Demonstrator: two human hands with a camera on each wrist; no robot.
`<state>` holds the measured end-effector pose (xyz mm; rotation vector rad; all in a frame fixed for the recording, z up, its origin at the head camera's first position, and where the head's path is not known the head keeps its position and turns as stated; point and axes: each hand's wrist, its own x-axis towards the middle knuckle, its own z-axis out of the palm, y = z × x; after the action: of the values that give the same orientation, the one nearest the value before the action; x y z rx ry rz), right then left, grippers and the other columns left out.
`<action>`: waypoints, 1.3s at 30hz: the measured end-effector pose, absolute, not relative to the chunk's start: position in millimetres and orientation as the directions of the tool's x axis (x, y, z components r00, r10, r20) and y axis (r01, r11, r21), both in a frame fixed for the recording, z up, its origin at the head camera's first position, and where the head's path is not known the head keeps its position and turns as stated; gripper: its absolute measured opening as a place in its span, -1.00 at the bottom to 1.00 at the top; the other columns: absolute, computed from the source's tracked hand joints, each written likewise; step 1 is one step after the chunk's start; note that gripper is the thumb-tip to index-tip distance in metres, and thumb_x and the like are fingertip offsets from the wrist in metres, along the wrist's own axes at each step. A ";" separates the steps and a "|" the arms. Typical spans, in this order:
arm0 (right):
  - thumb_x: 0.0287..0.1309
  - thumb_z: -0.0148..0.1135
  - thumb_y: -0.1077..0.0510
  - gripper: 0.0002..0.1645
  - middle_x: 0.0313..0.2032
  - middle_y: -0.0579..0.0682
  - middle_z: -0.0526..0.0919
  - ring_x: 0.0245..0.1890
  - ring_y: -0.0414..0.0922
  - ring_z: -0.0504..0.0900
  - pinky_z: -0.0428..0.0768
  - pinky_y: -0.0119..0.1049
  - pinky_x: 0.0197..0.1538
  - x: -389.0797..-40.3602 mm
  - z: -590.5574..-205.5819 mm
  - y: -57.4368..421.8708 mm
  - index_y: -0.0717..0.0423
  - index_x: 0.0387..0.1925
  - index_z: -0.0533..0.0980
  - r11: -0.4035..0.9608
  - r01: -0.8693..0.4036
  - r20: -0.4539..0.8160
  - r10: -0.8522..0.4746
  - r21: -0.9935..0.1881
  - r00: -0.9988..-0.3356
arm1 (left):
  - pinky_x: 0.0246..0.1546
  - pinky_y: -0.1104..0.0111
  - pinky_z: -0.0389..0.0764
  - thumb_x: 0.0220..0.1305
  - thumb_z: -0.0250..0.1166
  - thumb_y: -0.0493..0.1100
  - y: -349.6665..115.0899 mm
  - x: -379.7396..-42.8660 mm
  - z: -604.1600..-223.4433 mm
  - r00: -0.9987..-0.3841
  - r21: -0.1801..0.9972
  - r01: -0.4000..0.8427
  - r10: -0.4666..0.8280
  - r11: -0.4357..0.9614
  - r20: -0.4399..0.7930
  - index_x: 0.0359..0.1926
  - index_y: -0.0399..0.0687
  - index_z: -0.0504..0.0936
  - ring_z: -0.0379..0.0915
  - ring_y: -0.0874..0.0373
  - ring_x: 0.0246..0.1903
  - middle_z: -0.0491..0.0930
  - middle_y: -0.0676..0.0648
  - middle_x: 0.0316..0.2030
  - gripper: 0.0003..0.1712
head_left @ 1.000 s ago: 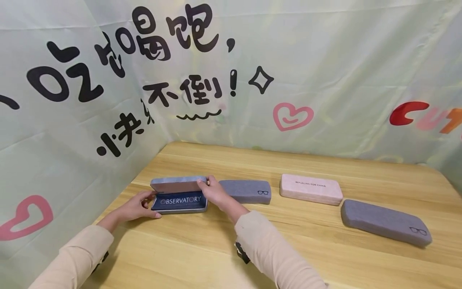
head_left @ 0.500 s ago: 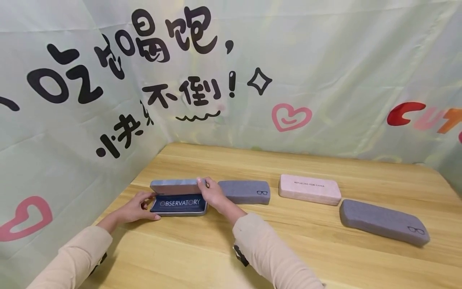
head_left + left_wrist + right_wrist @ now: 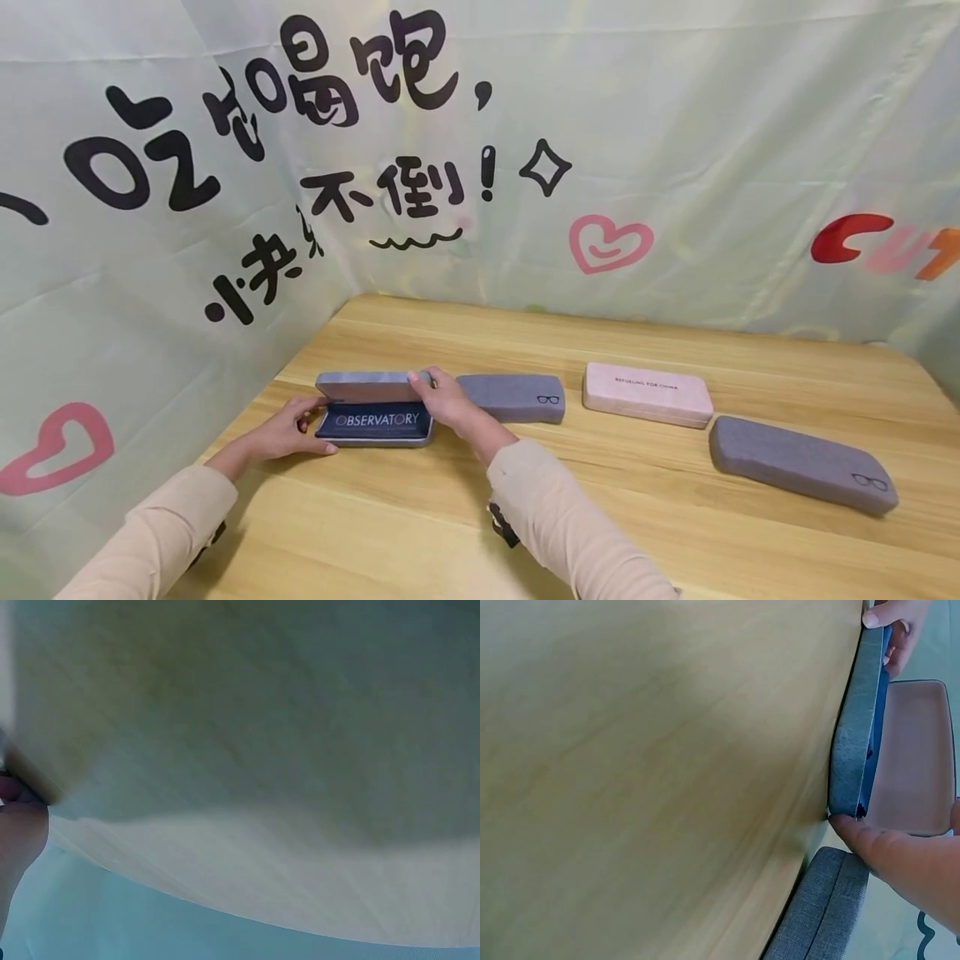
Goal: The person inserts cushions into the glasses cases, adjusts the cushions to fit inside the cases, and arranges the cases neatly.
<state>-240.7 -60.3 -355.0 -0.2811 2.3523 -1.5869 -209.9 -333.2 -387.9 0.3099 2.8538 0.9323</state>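
Observation:
A blue glasses case (image 3: 375,442) lies on the table with its hinged lid raised, showing a pinkish lining (image 3: 915,757). Inside is a dark blue cloth (image 3: 375,419) printed "OBSERVATORY". My left hand (image 3: 281,432) holds the case's left end, thumb along the front and fingers behind. At the right end my right hand (image 3: 450,400) grips the raised lid near its corner, while one finger touches the base's lower corner in the right wrist view. Only part of my left hand (image 3: 21,829) shows at the edge of the left wrist view.
Just right of the open case lies a grey glasses case (image 3: 513,398), partly behind my right hand. Farther right are a pink case (image 3: 647,393) and another grey case (image 3: 802,464). A printed curtain (image 3: 675,125) borders the wooden table (image 3: 360,533) behind and at left.
The open case and its lid have shifted very slightly toward me. Both hands keep their places on it, and the other cases have not moved.

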 end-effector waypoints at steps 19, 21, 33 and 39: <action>0.37 -0.10 -0.02 -0.51 0.00 0.20 0.51 0.10 0.05 0.45 0.38 -0.05 0.20 -242.2 -349.4 -59.6 0.23 0.13 0.38 0.351 0.045 -0.182 -0.367 -0.935 -0.912 | -0.15 0.26 0.32 -0.09 0.46 0.07 -333.7 -211.2 -387.8 -0.970 0.602 0.135 0.229 0.787 -0.082 0.29 -0.43 0.19 0.21 -0.04 -0.12 0.24 -0.32 -0.01 0.05; 0.36 -0.07 0.02 -0.53 -0.04 0.20 0.54 0.05 0.04 0.49 0.40 -0.08 0.18 -242.3 -348.8 -58.7 0.26 0.12 0.40 0.337 0.038 -0.172 -0.377 -0.941 -0.910 | -0.15 0.26 0.32 -0.09 0.46 0.07 -332.9 -210.9 -386.7 -0.970 0.602 0.134 0.228 0.787 -0.083 0.28 -0.42 0.20 0.21 -0.05 -0.12 0.25 -0.33 -0.01 0.04; 0.31 0.03 0.12 -0.57 -0.07 0.21 0.59 -0.05 -0.03 0.56 0.46 -0.18 0.14 -243.4 -353.8 -55.4 0.33 0.08 0.44 0.327 -0.052 -0.093 -0.413 -0.943 -0.906 | -0.15 0.29 0.32 -0.12 0.48 0.00 -332.4 -211.9 -383.9 -0.967 0.617 0.168 0.249 0.769 -0.048 0.24 -0.41 0.27 0.20 0.00 -0.14 0.29 -0.30 -0.02 -0.03; 0.29 0.05 0.11 -0.55 0.02 0.20 0.54 0.02 -0.04 0.50 0.44 -0.16 0.16 -241.9 -355.3 -53.5 0.30 0.12 0.43 0.355 -0.078 -0.089 -0.431 -0.931 -0.898 | -0.18 0.33 0.30 -0.10 0.48 0.00 -332.9 -210.8 -384.3 -0.967 0.624 0.159 0.248 0.765 -0.059 0.22 -0.33 0.31 0.18 0.01 -0.15 0.28 -0.28 -0.03 -0.09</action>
<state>-241.9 -53.5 -355.3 -0.4501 2.3044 -1.5571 -210.8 -332.9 -384.3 0.3266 2.8211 0.9781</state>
